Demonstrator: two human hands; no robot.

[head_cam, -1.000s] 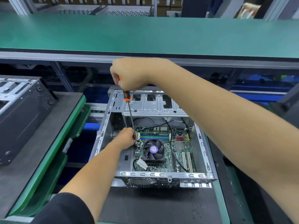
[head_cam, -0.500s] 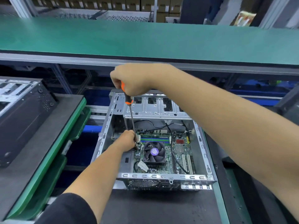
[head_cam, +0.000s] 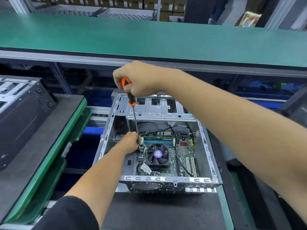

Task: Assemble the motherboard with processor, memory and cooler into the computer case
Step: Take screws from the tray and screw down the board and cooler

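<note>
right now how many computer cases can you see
2: the open silver case at centre holding the motherboard, and a black case on the left, partly cut off. Others may be hidden.

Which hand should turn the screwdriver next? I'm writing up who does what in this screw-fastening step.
The right hand: it already grips the screwdriver by its orange handle above the case. The left hand is low at the motherboard, its fingers by the shaft's tip, better placed to steady it.
</note>
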